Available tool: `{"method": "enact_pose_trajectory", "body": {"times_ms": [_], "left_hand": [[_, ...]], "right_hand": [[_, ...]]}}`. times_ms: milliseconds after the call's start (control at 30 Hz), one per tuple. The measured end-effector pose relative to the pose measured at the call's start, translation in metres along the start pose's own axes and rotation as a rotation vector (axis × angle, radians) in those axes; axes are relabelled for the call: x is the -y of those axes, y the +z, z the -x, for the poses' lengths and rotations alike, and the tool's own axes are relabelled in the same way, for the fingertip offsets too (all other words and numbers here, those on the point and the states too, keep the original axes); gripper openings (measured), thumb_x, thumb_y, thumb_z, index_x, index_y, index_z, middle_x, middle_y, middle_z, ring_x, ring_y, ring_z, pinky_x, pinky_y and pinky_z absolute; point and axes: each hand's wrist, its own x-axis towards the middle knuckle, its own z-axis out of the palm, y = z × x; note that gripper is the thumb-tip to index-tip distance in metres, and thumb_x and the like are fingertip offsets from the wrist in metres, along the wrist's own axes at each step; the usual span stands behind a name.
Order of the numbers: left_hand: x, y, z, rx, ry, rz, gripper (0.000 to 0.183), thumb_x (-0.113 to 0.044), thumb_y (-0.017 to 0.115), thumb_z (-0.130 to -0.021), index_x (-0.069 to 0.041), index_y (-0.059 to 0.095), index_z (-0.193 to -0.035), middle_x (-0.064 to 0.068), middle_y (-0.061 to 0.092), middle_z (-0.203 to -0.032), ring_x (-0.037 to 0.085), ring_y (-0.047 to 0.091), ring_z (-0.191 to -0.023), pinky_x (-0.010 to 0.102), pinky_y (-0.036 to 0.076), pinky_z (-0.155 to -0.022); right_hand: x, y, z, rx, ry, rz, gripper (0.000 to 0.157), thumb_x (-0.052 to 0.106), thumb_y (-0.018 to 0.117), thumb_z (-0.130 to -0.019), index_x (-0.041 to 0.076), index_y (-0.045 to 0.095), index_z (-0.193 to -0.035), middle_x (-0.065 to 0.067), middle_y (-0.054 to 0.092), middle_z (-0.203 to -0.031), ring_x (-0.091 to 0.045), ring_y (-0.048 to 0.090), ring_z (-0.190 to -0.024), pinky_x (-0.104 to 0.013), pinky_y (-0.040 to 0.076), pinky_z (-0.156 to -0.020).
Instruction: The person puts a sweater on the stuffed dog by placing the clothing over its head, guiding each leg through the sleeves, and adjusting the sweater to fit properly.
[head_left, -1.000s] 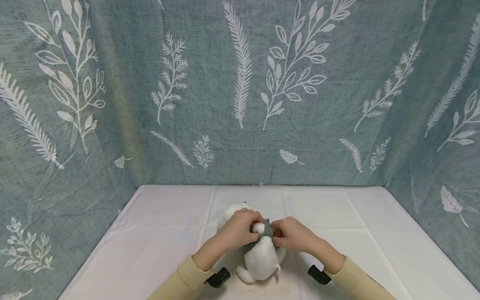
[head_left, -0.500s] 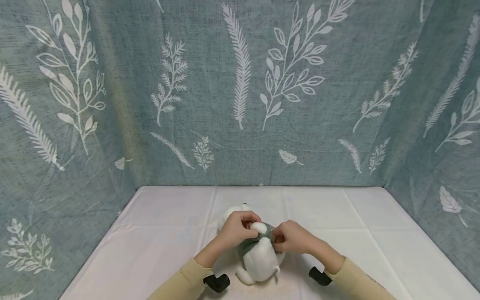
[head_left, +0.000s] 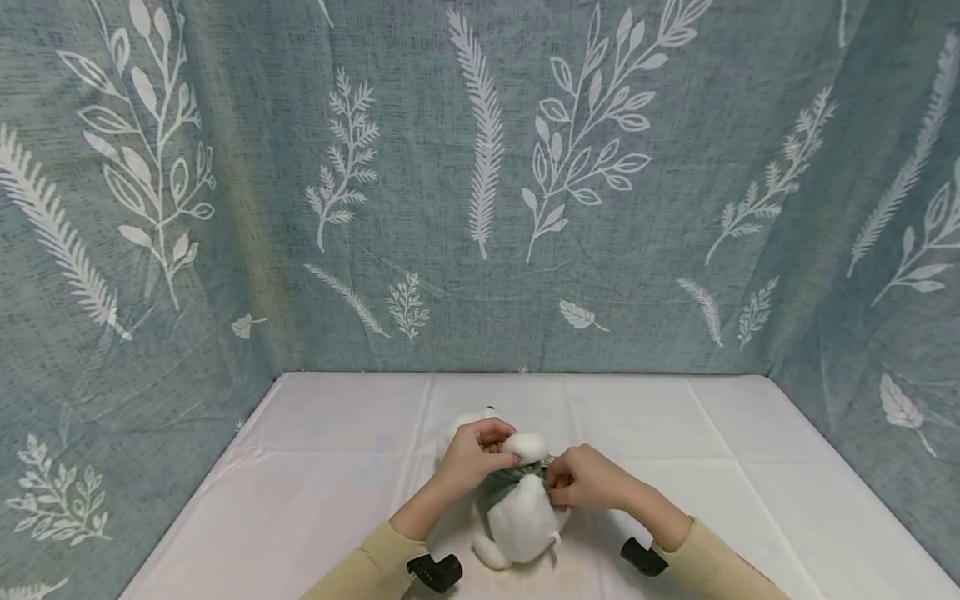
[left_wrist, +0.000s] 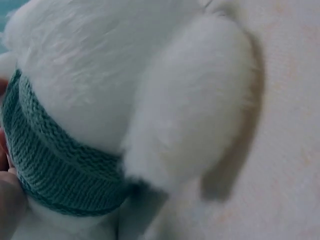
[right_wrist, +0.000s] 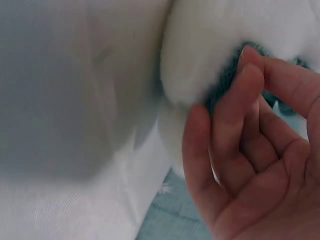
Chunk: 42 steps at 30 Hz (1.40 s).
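Observation:
A fluffy white plush toy [head_left: 522,527] lies on the table, wearing a green knitted sweater [left_wrist: 62,157]. My left hand [head_left: 467,457] pinches a rounded white limb [head_left: 527,447] of the toy between thumb and fingers, close to the knit. On the other side, my right hand [head_left: 588,479] pinches the sweater's edge; in the right wrist view its fingertips press together on the green knit [right_wrist: 225,77]. Only a few left fingers [left_wrist: 9,197] show at the edge of the left wrist view. Part of the toy's far end is hidden behind my left hand.
A white cloth [head_left: 720,467] with fold creases covers the table. Grey-green curtains [head_left: 420,167] with white leaf prints stand behind it and at both sides. Black wrist cameras [head_left: 435,573] sit below both wrists.
The white limb between my hands shows more, with less green knit around it. My left hand has shifted slightly, and the right stays at the sweater, a little lower.

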Motion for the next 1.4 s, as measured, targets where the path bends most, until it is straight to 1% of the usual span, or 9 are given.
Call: {"method": "enact_pose_trajectory", "body": {"times_ms": [167, 233, 333, 433, 533, 633, 800, 967, 1400], "left_hand": [[-0.006, 0.000, 0.005, -0.013, 0.014, -0.071, 0.026, -0.007, 0.073, -0.081, -0.003, 0.064, -0.105, 0.003, 0.060, -0.084, 0.009, 0.048, -0.066, 0.020, 0.042, -0.060], [-0.011, -0.001, 0.008, -0.037, 0.015, -0.100, 0.025, -0.015, 0.073, -0.083, -0.008, 0.065, -0.105, 0.005, 0.062, -0.089, 0.011, 0.052, -0.069, 0.021, 0.045, -0.062], [-0.023, -0.003, 0.011, -0.111, 0.011, -0.184, 0.018, -0.024, 0.071, -0.086, -0.014, 0.067, -0.101, 0.005, 0.065, -0.094, 0.012, 0.056, -0.074, 0.022, 0.048, -0.065], [-0.033, -0.007, 0.015, -0.188, 0.001, -0.343, 0.012, -0.027, 0.067, -0.089, -0.015, 0.066, -0.090, 0.000, 0.064, -0.081, 0.011, 0.056, -0.068, 0.023, 0.046, -0.060], [-0.039, -0.009, 0.021, -0.185, -0.033, -0.502, 0.018, -0.027, 0.064, -0.090, -0.013, 0.063, -0.079, -0.002, 0.056, -0.067, 0.010, 0.048, -0.057, 0.023, 0.041, -0.051], [-0.042, -0.009, 0.026, -0.109, -0.071, -0.585, 0.024, -0.030, 0.062, -0.092, -0.011, 0.060, -0.076, -0.002, 0.052, -0.061, 0.009, 0.044, -0.050, 0.024, 0.037, -0.046], [-0.042, -0.010, 0.029, -0.040, -0.123, -0.588, 0.031, -0.036, 0.059, -0.093, -0.009, 0.062, -0.078, 0.001, 0.060, -0.060, 0.011, 0.049, -0.048, 0.025, 0.040, -0.046], [-0.042, -0.012, 0.026, -0.037, -0.146, -0.540, 0.035, -0.038, 0.060, -0.093, -0.008, 0.064, -0.075, 0.002, 0.063, -0.060, 0.012, 0.053, -0.049, 0.027, 0.043, -0.048], [-0.045, -0.014, 0.016, -0.057, -0.192, -0.487, 0.039, -0.045, 0.057, -0.092, -0.009, 0.070, -0.086, 0.003, 0.069, -0.075, 0.015, 0.065, -0.068, 0.028, 0.049, -0.060]], "right_hand": [[-0.015, -0.016, 0.000, 0.069, 0.073, -0.223, 0.017, 0.017, 0.058, -0.094, 0.007, 0.071, -0.088, -0.006, 0.067, -0.070, -0.010, 0.059, -0.058, -0.035, 0.053, -0.059], [-0.020, -0.025, -0.002, 0.002, 0.144, -0.268, 0.025, 0.023, 0.056, -0.096, 0.004, 0.071, -0.090, -0.007, 0.065, -0.070, -0.011, 0.057, -0.058, -0.037, 0.053, -0.060], [-0.024, -0.035, -0.005, -0.190, 0.275, -0.295, 0.033, 0.029, 0.054, -0.097, -0.001, 0.068, -0.096, -0.006, 0.064, -0.074, -0.015, 0.058, -0.063, -0.037, 0.053, -0.065], [-0.026, -0.036, -0.011, -0.288, 0.368, -0.314, 0.035, 0.030, 0.054, -0.097, -0.002, 0.066, -0.105, -0.007, 0.068, -0.087, -0.020, 0.065, -0.078, -0.037, 0.055, -0.075], [-0.030, -0.029, -0.019, -0.200, 0.387, -0.325, 0.034, 0.025, 0.052, -0.098, -0.001, 0.064, -0.115, -0.010, 0.068, -0.106, -0.017, 0.065, -0.091, -0.035, 0.054, -0.079], [-0.034, -0.021, -0.024, -0.069, 0.366, -0.416, 0.037, 0.021, 0.046, -0.100, -0.004, 0.059, -0.124, -0.013, 0.063, -0.118, -0.014, 0.062, -0.097, -0.033, 0.054, -0.080], [-0.041, -0.013, -0.027, 0.084, 0.343, -0.637, 0.039, 0.020, 0.041, -0.100, -0.009, 0.059, -0.120, -0.009, 0.065, -0.102, -0.012, 0.060, -0.087, -0.028, 0.052, -0.075], [-0.043, -0.007, -0.024, 0.152, 0.399, -0.825, 0.033, 0.025, 0.041, -0.100, 0.001, 0.059, -0.113, -0.005, 0.057, -0.094, -0.012, 0.052, -0.078, -0.025, 0.045, -0.067], [-0.015, -0.013, -0.006, -0.023, 0.436, -0.911, 0.052, 0.024, 0.051, -0.097, -0.006, 0.040, -0.139, -0.018, 0.048, -0.136, -0.019, 0.056, -0.112, -0.037, 0.049, -0.091]]}}
